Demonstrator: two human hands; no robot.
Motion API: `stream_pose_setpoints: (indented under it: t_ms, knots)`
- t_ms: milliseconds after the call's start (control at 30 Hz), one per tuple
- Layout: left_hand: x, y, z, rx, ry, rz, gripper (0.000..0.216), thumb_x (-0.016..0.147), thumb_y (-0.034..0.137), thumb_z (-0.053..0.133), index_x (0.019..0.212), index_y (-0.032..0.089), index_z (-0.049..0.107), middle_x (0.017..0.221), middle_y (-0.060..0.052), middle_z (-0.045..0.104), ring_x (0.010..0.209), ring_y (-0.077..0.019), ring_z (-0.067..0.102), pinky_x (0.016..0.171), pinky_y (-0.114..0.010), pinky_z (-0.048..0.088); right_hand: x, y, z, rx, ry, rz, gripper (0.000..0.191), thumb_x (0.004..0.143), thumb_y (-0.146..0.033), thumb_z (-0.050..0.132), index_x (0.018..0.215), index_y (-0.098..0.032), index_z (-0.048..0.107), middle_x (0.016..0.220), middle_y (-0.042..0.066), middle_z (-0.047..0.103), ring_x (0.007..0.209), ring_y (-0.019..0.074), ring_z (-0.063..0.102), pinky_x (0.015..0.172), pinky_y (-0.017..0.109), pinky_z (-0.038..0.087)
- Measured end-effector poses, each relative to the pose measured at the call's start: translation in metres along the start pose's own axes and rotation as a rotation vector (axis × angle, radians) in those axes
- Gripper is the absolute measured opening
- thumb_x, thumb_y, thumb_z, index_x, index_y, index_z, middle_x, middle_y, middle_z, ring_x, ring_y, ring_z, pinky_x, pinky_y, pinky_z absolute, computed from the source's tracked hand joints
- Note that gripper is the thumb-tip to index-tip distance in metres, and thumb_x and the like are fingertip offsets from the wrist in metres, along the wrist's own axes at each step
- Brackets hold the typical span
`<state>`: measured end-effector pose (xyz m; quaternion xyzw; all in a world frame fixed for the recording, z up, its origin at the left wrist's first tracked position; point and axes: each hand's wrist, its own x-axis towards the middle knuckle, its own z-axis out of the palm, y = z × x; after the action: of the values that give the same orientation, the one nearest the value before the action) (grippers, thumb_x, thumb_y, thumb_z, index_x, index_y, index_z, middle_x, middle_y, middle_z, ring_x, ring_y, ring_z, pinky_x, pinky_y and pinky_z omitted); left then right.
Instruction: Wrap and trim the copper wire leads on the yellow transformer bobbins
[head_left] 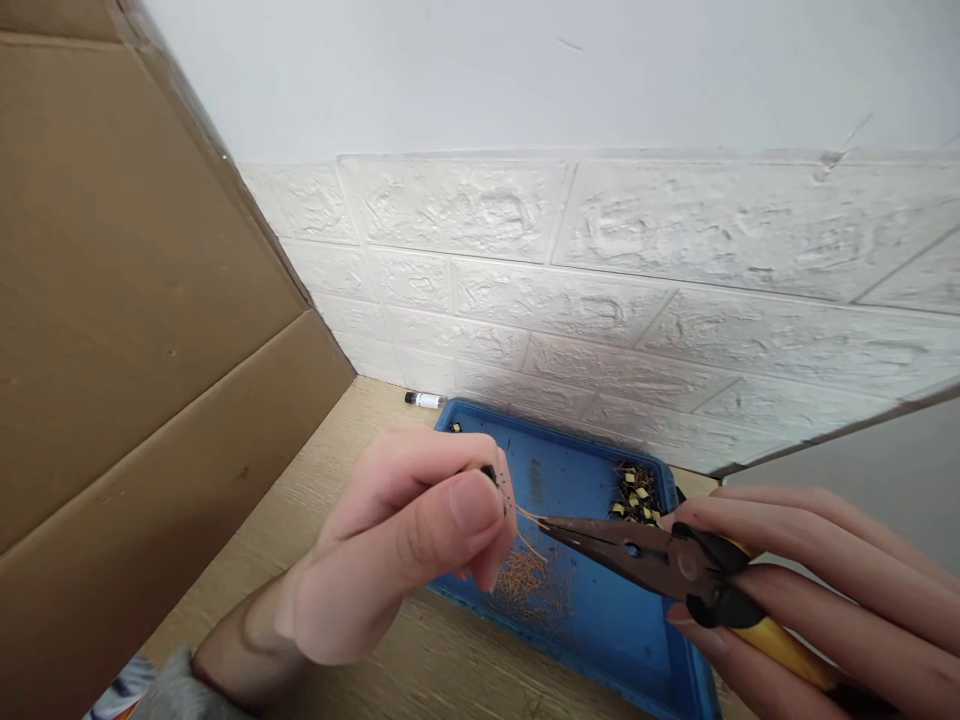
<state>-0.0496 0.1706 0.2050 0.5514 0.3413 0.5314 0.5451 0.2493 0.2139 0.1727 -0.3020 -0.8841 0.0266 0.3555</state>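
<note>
Over the blue tray (600, 620), a small dark part (491, 475) was pinched in the left hand (405, 540) grip. Its thin wire lead (529, 517) was caught at the nearly closed tip of the pliers (637, 555). The right hand (817, 580) grip was wrapped round the handles. Wire offcuts (529, 590) were heaped below.

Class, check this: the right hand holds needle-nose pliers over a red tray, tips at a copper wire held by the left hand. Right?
No: the head view shows the tray is blue, not red. The right hand does hold needle-nose pliers over it, tips at a copper wire held by the left hand.
</note>
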Motion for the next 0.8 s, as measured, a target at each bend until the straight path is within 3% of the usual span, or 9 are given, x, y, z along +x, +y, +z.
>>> stream_pose_setpoints:
  t_ms: [167, 267, 367, 467, 533, 600, 667, 800]
  knots:
    - [0.000, 0.005, -0.003, 0.034, 0.039, -0.055, 0.070, 0.105, 0.074, 0.078, 0.062, 0.020, 0.066, 0.059, 0.000, 0.060, 0.055, -0.0141, 0.046, 0.059, -0.033, 0.042, 0.013, -0.013, 0.012, 0.015, 0.086, 0.100, 0.022, 0.091, -0.058, 0.091, 0.090, -0.037, 0.087, 0.102, 0.010, 0.088, 0.103, 0.0379, 0.088, 0.077, 0.045, 0.079]
    - [0.005, 0.008, -0.003, 0.011, -0.024, -0.030, 0.074, 0.108, 0.072, 0.075, 0.059, 0.020, 0.059, 0.056, 0.000, 0.057, 0.054, -0.0133, 0.046, 0.055, -0.031, 0.040, 0.008, -0.011, 0.012, 0.020, 0.080, 0.089, 0.018, 0.091, -0.056, 0.091, 0.096, -0.039, 0.089, 0.102, 0.009, 0.089, 0.104, 0.0387, 0.089, 0.078, 0.046, 0.080]
    - [0.010, 0.011, -0.002, -0.026, -0.052, 0.012, 0.071, 0.111, 0.064, 0.072, 0.060, 0.021, 0.050, 0.056, -0.001, 0.054, 0.054, -0.0136, 0.046, 0.053, -0.031, 0.036, -0.005, -0.003, 0.007, -0.004, 0.037, 0.022, 0.018, 0.096, -0.048, 0.085, 0.112, -0.040, 0.088, 0.109, 0.007, 0.091, 0.104, 0.0385, 0.091, 0.087, 0.049, 0.082]
    - [0.012, 0.013, 0.000, -0.068, -0.025, -0.074, 0.081, 0.106, 0.072, 0.077, 0.057, 0.021, 0.039, 0.051, 0.000, 0.051, 0.050, -0.0117, 0.042, 0.051, -0.032, 0.033, -0.014, 0.004, 0.002, -0.051, -0.034, -0.122, 0.037, 0.103, -0.032, 0.071, 0.139, -0.032, 0.079, 0.126, 0.008, 0.091, 0.102, 0.0344, 0.091, 0.112, 0.048, 0.076]
    - [0.011, 0.012, 0.001, -0.089, -0.018, -0.093, 0.086, 0.103, 0.076, 0.079, 0.055, 0.021, 0.034, 0.049, 0.001, 0.049, 0.048, -0.0107, 0.039, 0.050, -0.033, 0.031, -0.013, 0.003, 0.001, -0.048, -0.063, -0.173, 0.047, 0.105, -0.022, 0.062, 0.151, -0.025, 0.071, 0.132, 0.011, 0.090, 0.106, 0.0324, 0.090, 0.116, 0.043, 0.074]
    - [0.008, 0.010, 0.002, -0.109, -0.016, -0.075, 0.085, 0.104, 0.075, 0.079, 0.057, 0.021, 0.033, 0.049, 0.002, 0.047, 0.048, -0.0108, 0.038, 0.050, -0.033, 0.030, -0.009, -0.001, 0.002, -0.018, -0.072, -0.168, 0.052, 0.106, -0.019, 0.057, 0.156, -0.023, 0.067, 0.131, 0.013, 0.090, 0.109, 0.0327, 0.090, 0.107, 0.040, 0.077]
    - [0.004, 0.007, 0.004, -0.135, -0.005, -0.060, 0.083, 0.106, 0.073, 0.078, 0.058, 0.021, 0.034, 0.050, 0.002, 0.046, 0.049, -0.0111, 0.037, 0.050, -0.033, 0.031, -0.004, -0.006, 0.003, 0.000, -0.048, -0.113, 0.048, 0.107, -0.027, 0.061, 0.153, -0.031, 0.072, 0.123, 0.013, 0.091, 0.105, 0.0356, 0.090, 0.093, 0.044, 0.081]
    - [0.004, 0.004, 0.002, -0.200, 0.029, 0.026, 0.073, 0.114, 0.059, 0.071, 0.063, 0.021, 0.036, 0.053, 0.003, 0.041, 0.049, -0.0108, 0.034, 0.051, -0.031, 0.034, 0.003, -0.014, 0.005, -0.016, 0.044, 0.080, 0.027, 0.092, -0.055, 0.087, 0.117, -0.045, 0.089, 0.104, 0.010, 0.090, 0.101, 0.0418, 0.089, 0.071, 0.049, 0.079]
